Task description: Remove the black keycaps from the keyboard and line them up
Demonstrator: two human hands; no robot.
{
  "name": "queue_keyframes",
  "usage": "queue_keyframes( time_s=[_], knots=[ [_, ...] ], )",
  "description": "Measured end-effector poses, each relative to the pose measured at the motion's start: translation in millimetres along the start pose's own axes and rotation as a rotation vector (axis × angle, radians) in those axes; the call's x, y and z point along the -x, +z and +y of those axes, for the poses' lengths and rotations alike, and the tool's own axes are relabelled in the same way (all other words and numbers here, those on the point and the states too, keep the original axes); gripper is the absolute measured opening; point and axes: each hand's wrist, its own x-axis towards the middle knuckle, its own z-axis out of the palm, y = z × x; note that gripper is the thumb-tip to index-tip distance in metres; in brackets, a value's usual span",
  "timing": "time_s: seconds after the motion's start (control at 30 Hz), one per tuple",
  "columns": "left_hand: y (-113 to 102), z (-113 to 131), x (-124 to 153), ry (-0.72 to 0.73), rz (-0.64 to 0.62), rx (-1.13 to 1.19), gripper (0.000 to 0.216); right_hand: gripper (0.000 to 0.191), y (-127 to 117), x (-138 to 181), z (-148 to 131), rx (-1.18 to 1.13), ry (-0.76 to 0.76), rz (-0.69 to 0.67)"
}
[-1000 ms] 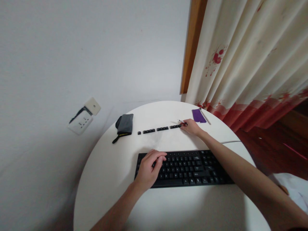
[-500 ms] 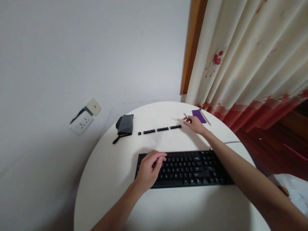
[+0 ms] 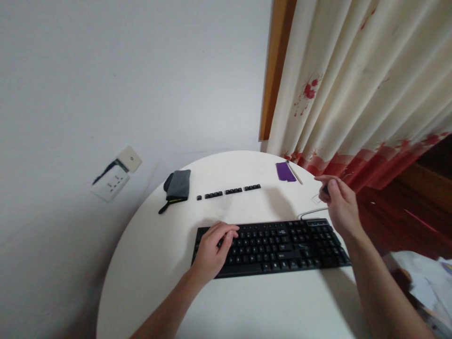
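White wall [image 3: 141, 70] fills the background, with a wall socket [image 3: 113, 179] low on it. A flowered curtain [image 3: 353, 84] hangs at our 2 o'clock, beside a wooden frame [image 3: 272, 70]. Below them we look down on a round white table [image 3: 158, 254], and we read it as a clock face with 6 o'clock nearest us.

We see a black keyboard [image 3: 278, 245] lying flat across the middle of the table, reaching toward 3 o'clock. The left hand [image 3: 212, 252] rests on its 9 o'clock end. Its fingers [image 3: 229, 230] are loosely curled, with the tips on the keys, and they grip nothing.

The right hand [image 3: 339, 205] is raised near the table's 2 o'clock edge, just beyond the keyboard's far right corner. Its thumb and fingertips are pinched around a small dark object [image 3: 325, 189]. We cannot tell what that object is. A pale cable [image 3: 309, 212] runs from the keyboard's far edge beneath this hand.

At 12 o'clock from the keyboard, and well apart from both hands, we find a row of black keycaps [image 3: 229, 191] set out in short groups. A grey pouch [image 3: 178, 184] lies at 10 o'clock. A purple piece [image 3: 284, 171] lies at 1 o'clock, with a thin stick [image 3: 295, 173] just beside it.
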Motion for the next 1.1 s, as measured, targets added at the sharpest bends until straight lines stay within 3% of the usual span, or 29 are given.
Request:
queue_keyframes(
  time_s=[0.17,0.27,0.43,0.8,0.93,1.1],
  knots=[
    [1.6,-2.5,0.1,0.008,-0.030,-0.021,0.018,0.033,-6.7,10.8,9.1,0.033,0.108,-0.132],
    [2.7,-2.6,0.2,0.015,-0.053,-0.033,0.018,0.033,-4.7,12.6,10.9,0.182,0.105,-0.326],
    [2.4,-1.7,-0.7,0.012,-0.054,-0.057,0.019,0.029,3.8,19.9,9.7,0.231,0.023,-0.614],
    [2.8,-2.4,-0.1,0.022,-0.052,-0.071,0.019,0.031,6.5,22.7,2.6,0.246,-0.007,-0.889],
    [2.6,-3.3,0.1,0.023,-0.061,-0.075,0.019,0.030,10.9,24.5,3.8,0.311,-0.053,-0.851],
    [3.7,-5.3,-0.8,0.012,-0.075,-0.069,0.020,0.032,21.5,26.6,16.1,0.419,0.004,-0.729]
  ],
)
